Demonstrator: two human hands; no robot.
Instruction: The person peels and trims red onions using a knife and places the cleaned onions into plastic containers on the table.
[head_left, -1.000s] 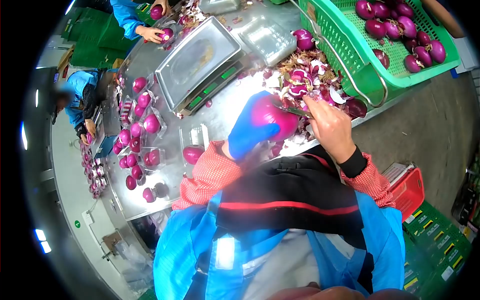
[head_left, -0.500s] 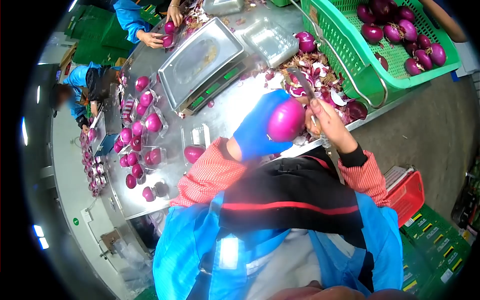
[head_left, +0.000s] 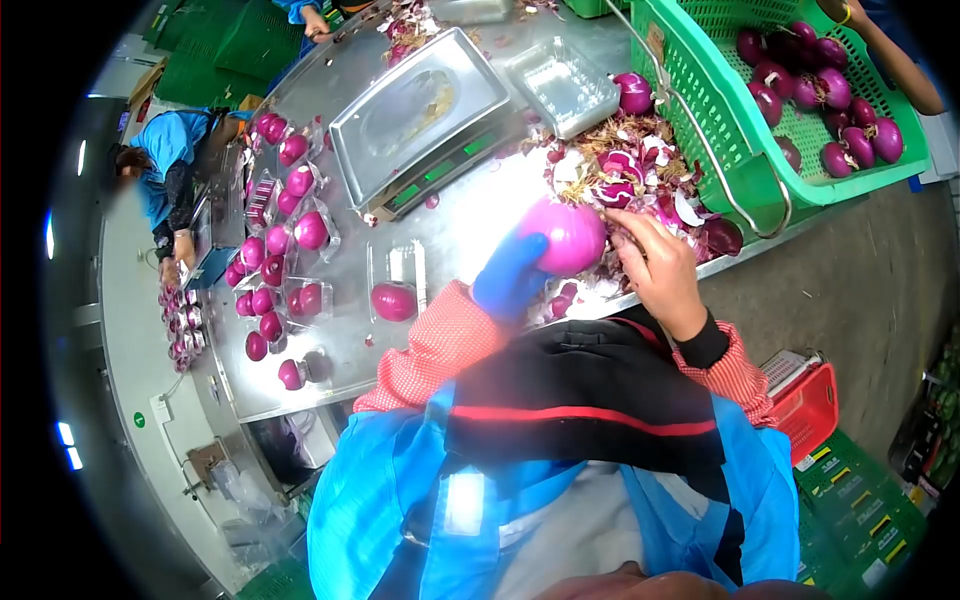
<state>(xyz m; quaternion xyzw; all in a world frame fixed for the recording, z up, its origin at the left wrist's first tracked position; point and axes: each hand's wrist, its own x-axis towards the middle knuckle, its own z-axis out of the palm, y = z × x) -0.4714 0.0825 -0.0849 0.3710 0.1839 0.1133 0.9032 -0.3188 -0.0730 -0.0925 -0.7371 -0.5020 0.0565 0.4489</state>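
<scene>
My left hand [head_left: 510, 278], in a blue glove, is closed around a large peeled red onion [head_left: 568, 238] above the table's near edge. My bare right hand [head_left: 660, 268] is at the onion's right side, its fingers bent toward it. The knife seen earlier does not show now, and what lies within these fingers is hidden. Just beyond the onion is a heap of onion skins and root trimmings [head_left: 650, 165]. To the left, a red onion [head_left: 393, 301] sits in a clear plastic tray [head_left: 420, 275].
A scale [head_left: 420, 115] stands ahead, beside an empty clear tray [head_left: 565, 88]. Several packed onions [head_left: 310, 230] cover the left side. At right is a green crate [head_left: 735, 150] of onions, with another person's arm [head_left: 900, 70] behind. A co-worker [head_left: 170, 165] is far left.
My right hand has turned, and the knife blade is no longer visible. The onion in my left hand is slightly left and lower relative to the skins. The co-worker's hands at top have drawn back.
</scene>
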